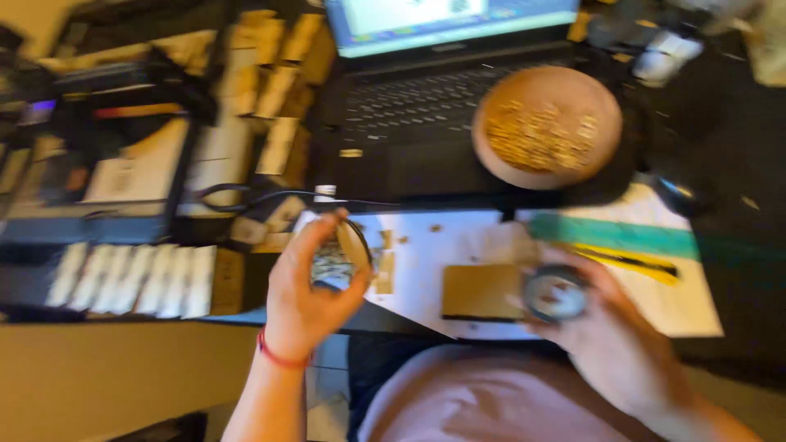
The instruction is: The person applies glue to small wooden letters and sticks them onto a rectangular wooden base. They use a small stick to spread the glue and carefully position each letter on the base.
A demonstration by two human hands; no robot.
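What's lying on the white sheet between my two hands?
In the head view, a brown cardboard rectangle lies between the left hand and right hand.

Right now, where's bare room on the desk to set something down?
Bare white sheet between left hand and cardboard square, though scraps dot it. Another white patch lies below the green ruler. Crowded: laptop under wooden bowl, and small wooden blocks at left.
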